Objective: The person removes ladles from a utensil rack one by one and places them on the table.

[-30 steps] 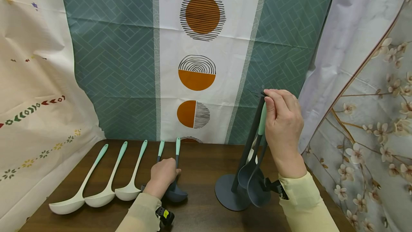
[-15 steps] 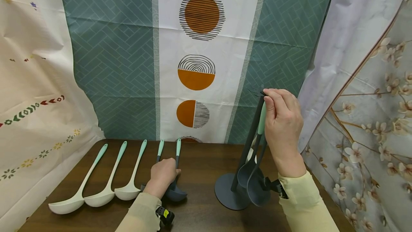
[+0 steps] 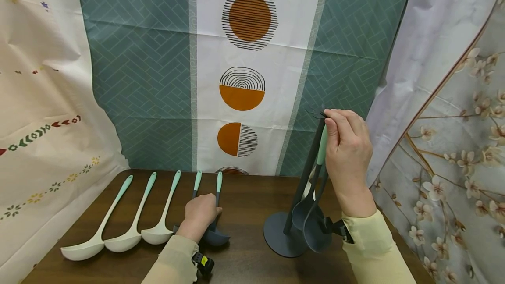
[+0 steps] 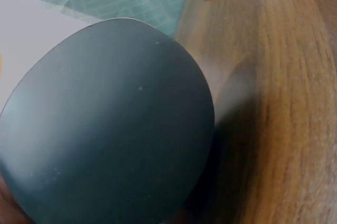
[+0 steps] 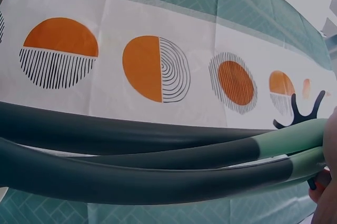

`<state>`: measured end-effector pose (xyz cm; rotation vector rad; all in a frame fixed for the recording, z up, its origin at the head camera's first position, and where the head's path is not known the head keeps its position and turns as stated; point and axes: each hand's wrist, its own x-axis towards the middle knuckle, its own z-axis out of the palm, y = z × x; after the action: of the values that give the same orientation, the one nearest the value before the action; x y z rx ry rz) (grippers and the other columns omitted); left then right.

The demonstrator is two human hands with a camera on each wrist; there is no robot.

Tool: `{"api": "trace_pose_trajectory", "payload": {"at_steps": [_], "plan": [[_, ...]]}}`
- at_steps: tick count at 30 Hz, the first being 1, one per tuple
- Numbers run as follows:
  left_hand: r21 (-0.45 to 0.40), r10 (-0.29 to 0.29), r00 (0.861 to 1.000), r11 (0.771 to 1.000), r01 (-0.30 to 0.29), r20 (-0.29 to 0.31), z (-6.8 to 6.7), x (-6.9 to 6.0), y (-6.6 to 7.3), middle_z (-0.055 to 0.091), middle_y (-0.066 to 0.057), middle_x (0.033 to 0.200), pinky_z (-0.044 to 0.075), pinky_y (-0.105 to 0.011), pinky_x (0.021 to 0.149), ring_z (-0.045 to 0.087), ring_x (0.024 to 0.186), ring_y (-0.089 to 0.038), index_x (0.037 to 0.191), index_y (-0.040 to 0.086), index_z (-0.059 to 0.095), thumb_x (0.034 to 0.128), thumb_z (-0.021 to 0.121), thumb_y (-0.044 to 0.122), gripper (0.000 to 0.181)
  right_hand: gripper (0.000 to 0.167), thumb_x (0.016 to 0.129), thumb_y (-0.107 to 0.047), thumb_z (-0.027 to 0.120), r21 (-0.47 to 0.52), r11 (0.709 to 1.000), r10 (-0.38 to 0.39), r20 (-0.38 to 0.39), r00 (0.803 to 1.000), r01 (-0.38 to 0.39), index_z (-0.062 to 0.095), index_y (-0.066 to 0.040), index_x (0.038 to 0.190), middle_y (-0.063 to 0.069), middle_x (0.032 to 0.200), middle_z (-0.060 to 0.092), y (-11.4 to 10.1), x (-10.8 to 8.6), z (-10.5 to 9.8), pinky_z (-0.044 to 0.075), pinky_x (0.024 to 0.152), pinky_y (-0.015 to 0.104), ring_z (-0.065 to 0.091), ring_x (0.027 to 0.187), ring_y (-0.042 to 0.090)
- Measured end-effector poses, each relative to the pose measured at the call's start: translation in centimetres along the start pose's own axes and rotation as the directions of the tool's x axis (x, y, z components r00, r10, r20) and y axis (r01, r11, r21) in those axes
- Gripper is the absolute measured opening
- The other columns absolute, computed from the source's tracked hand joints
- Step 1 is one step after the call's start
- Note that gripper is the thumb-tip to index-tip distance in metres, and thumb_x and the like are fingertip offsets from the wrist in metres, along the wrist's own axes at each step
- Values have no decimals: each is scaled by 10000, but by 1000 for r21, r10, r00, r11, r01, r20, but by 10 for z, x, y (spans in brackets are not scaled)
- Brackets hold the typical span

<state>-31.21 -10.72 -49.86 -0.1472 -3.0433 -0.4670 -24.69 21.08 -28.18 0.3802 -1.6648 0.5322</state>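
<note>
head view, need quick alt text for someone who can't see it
A person's right hand appears to hold a mint-handled dark utensil at the top of a dark stand, while the left hand appears to grip a dark ladle on a wooden table. Three pale ladles lie in a row at the left.

Dark brown wood grain runs across this table, and it's carrying a fine row! Three white ladles, mint-handled, slant along the left, bowls nearest us; next come two dark ladles, partly covered, their contact hard to call; and right, a dark stand sits planted on its round base!
</note>
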Motion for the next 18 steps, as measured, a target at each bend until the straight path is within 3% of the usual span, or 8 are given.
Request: {"api": "trace_pose_trajectory", "payload": {"at_steps": [6, 10, 18], "plan": [[-24, 1, 1000, 1000, -2, -17, -7, -2, 2, 540, -26, 614, 420, -358, 537, 553, 556, -211, 685, 121, 616, 1033, 804, 351, 457, 235, 1089, -189, 702, -7, 1000, -18, 15, 1000, 18, 816, -88, 1268, 138, 1206, 744, 2, 1, -2, 505, 1033, 516, 670, 1188, 377], [-26, 25, 997, 999, -27, -75, -15, -2, 6, 536, -21, 607, 425, -368, 527, 548, 544, -206, 695, 130, 595, 1038, 800, 350, 456, 237, 1092, -199, 698, -13, 999, -49, 26, 998, 50, 819, -86, 1261, 135, 1204, 751, 3, 4, -4, 511, 1016, 512, 671, 1178, 384], [-39, 85, 985, 995, -92, -150, -38, -13, 29, 581, -20, 655, 498, -421, 540, 583, 570, -218, 877, 103, 689, 1037, 800, 352, 317, 264, 1076, -224, 727, 16, 997, -81, 112, 990, 80, 824, -103, 1290, 104, 1230, 776, 8, 10, -15, 527, 944, 524, 679, 1167, 378]]}}
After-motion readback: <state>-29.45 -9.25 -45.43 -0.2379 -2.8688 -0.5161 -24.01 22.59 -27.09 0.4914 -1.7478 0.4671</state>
